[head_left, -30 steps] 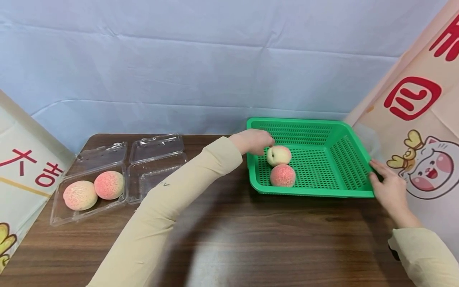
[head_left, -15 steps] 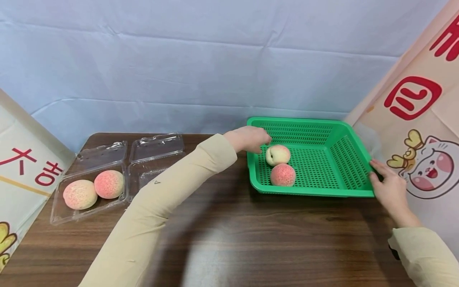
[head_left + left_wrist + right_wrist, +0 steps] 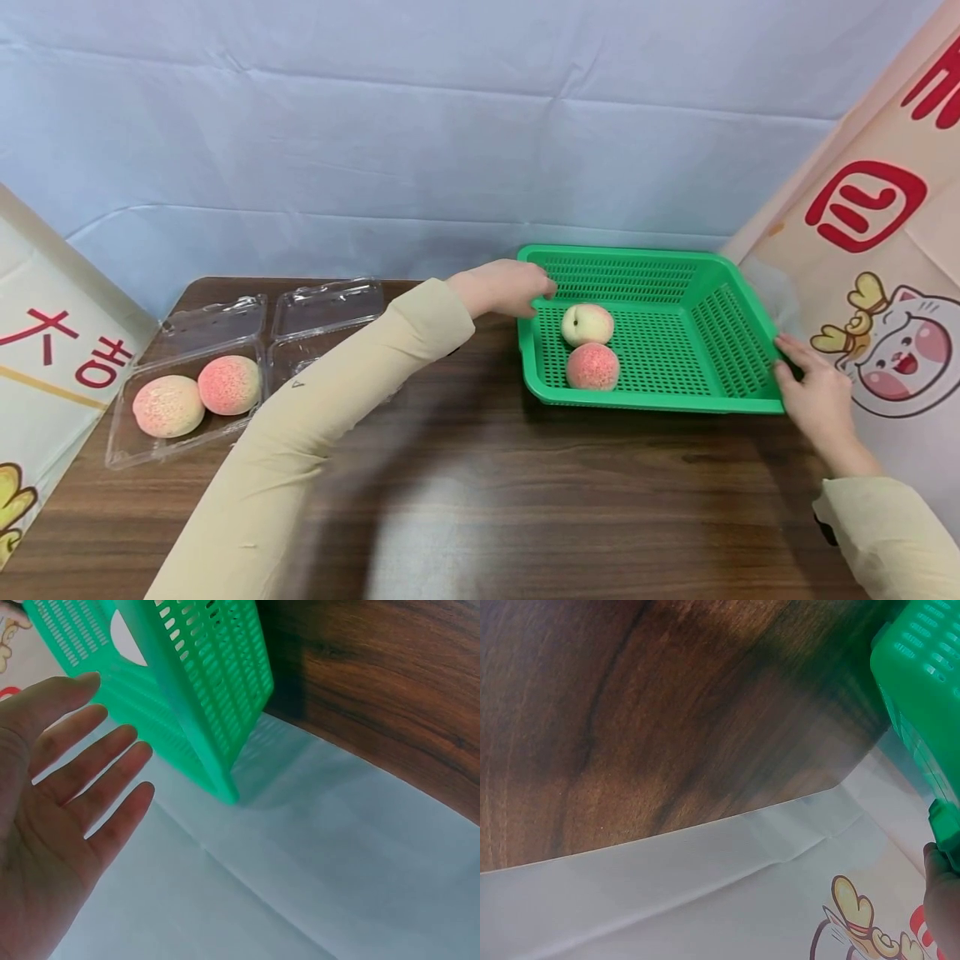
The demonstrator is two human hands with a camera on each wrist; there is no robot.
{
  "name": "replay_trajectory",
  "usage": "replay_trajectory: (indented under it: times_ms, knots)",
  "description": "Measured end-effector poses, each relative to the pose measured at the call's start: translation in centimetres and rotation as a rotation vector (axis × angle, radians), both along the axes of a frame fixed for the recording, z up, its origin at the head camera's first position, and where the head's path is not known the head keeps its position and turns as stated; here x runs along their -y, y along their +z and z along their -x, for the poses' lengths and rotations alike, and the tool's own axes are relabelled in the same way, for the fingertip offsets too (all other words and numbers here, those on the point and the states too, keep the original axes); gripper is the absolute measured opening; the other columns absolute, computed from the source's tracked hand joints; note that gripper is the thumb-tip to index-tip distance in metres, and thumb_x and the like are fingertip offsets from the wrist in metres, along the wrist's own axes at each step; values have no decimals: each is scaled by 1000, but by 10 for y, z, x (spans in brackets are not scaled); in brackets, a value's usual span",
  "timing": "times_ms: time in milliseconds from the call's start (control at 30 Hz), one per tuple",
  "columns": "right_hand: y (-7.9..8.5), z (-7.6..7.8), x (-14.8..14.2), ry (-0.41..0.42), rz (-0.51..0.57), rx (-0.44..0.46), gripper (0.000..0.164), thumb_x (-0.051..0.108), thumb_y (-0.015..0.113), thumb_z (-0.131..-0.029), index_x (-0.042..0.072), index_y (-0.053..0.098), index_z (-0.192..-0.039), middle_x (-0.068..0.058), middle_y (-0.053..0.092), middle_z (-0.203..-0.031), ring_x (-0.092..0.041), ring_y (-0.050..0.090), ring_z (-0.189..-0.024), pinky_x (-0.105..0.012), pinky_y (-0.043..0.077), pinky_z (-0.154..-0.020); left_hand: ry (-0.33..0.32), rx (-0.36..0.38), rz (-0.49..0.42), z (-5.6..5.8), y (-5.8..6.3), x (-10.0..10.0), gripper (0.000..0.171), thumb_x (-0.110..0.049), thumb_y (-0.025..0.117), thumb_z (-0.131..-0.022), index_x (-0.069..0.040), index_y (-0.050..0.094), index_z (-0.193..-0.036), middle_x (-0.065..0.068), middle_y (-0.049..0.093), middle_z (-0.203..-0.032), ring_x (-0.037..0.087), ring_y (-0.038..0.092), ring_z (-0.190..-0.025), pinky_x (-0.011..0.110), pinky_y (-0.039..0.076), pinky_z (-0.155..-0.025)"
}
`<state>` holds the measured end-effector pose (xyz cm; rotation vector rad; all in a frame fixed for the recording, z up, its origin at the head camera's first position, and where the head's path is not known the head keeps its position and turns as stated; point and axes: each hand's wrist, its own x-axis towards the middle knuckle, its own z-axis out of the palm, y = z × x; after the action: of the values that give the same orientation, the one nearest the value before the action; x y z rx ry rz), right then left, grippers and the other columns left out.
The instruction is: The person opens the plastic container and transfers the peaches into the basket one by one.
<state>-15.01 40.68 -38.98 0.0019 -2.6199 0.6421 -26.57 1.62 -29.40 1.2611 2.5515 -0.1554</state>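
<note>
Well, nearest on my feed the cream left sleeve [image 3: 247,500] crosses the near edge of the counter [image 3: 570,517], left of its middle, and the right sleeve [image 3: 885,529] comes in by the near right corner. Farther up, toward the left edge, I see a clear container [image 3: 213,427] lying open with two peaches [image 3: 229,386] side by side in it. Across on the right, I have the right hand [image 3: 813,392] gripping the right end of the green basket [image 3: 660,402], which sits by the far edge, toward the far right corner. Inside its left end are a pink peach [image 3: 592,367] and, just behind, a pale peach [image 3: 587,324]. Over the basket's left rim is the left hand [image 3: 506,287]; my left wrist view shows its fingers spread, holding nothing, though I can't tell whether it touches the rim. Along the far edge, left of middle, a second clear container [image 3: 330,310] stands open, partly hidden by the left sleeve. Past that edge hangs a pale blue cloth [image 3: 420,167].
</note>
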Motion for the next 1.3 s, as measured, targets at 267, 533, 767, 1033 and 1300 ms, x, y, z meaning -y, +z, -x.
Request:
replay_trajectory:
  times_ms: [267,533,767,1033,1300]
  knots:
    - [1,0,1,1,-3,-5,35,6,46,-89,-8,53,-121,-24,50,-125,-37,38,-125,-56,22,-100,-27,-30,-35,-3,1,7,36,-14,51,-90,-10,52,-126,5,53,-125,17,50,-112,29,44,-86]
    - [0,0,0,-5,0,-7,35,6,46,-89,-7,53,-121,-23,50,-126,-35,37,-126,-55,22,-101,-69,-105,-71,-9,1,15,34,-16,53,-90,-9,55,-123,6,56,-117,18,54,-102,30,46,-80]
    - [0,0,0,-6,-1,-3,35,6,46,-89,-7,53,-121,-23,50,-126,-28,35,-128,-55,21,-101,-98,-154,-75,-14,-1,22,34,-17,55,-89,-9,55,-122,5,57,-114,18,55,-100,29,47,-76]
    - [0,-1,2,-10,-1,-11,35,6,46,-89,-7,54,-121,-23,50,-125,-31,37,-127,-54,23,-101,-96,-154,-115,-18,-1,33,31,-14,56,-88,-6,57,-118,8,58,-109,22,55,-98,32,47,-78]
    - [1,0,2,-15,-1,-8,35,6,47,-89,-8,54,-121,-23,50,-125,-37,39,-124,-53,23,-101,-74,-132,-153,-18,-2,44,33,-15,57,-87,-5,56,-119,8,58,-111,21,54,-99,33,44,-84]
